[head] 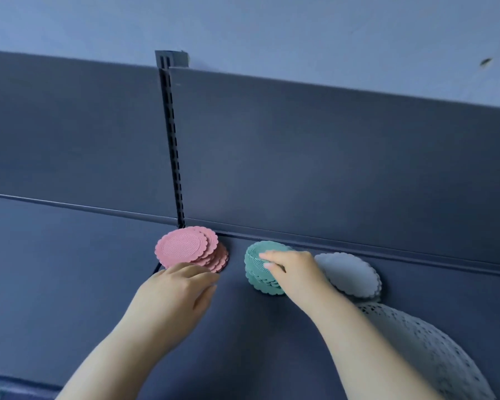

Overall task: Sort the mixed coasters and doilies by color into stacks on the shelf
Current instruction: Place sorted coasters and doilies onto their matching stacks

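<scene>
Fingertips (204, 278) of the left hand (176, 295) lie straight against the near edge of the pink coaster stack (185, 246). The right hand (296, 272) rests over the green stack (253, 265), though I cannot tell its grip. A white stack (350, 272) and lace doily (422, 345) lie alongside on the dark shelf (70, 284).

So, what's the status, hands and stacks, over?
Left hand open, touching pink stack. Right hand on teal stack, grip unclear. White stack, lace doily rightward. Nothing blocking.

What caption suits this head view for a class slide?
Coasters sorted by color on a shelf: left hand at the pink stack, right hand on the green stack, white stack beside.
</scene>
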The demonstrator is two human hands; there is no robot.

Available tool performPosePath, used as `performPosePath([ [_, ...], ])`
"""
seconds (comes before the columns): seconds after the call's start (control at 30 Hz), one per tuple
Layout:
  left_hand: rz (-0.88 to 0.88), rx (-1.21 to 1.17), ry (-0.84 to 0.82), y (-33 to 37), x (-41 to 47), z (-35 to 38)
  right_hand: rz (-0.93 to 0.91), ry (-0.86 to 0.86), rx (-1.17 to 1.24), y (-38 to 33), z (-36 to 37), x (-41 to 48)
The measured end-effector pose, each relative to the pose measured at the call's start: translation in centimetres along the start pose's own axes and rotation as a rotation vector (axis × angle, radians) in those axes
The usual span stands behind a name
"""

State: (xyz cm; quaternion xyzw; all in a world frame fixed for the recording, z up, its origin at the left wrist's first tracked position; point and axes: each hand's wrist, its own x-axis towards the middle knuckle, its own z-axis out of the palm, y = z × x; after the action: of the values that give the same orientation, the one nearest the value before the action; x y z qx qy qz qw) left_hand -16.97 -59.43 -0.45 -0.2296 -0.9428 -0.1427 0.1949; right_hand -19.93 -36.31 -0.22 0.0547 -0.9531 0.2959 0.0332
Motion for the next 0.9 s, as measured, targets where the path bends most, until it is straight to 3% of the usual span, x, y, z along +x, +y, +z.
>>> performPosePath([
  [0.5,0.146,-0.123,-0.092,-1.8,1.0,1.8,-0.010,-0.083,-0.258,-1.5,1.4,-1.9],
  [0.73,0.188,-0.107,-0.116,3.2,0.6,2.3,-0.016,-0.061,-0.273,0.1,-0.8,-5.9],
  [0.9,0.207,-0.057,-0.090,10.0,0.0,2.6,0.018,0.000,-0.145,3.5,-5.1,-10.8],
])
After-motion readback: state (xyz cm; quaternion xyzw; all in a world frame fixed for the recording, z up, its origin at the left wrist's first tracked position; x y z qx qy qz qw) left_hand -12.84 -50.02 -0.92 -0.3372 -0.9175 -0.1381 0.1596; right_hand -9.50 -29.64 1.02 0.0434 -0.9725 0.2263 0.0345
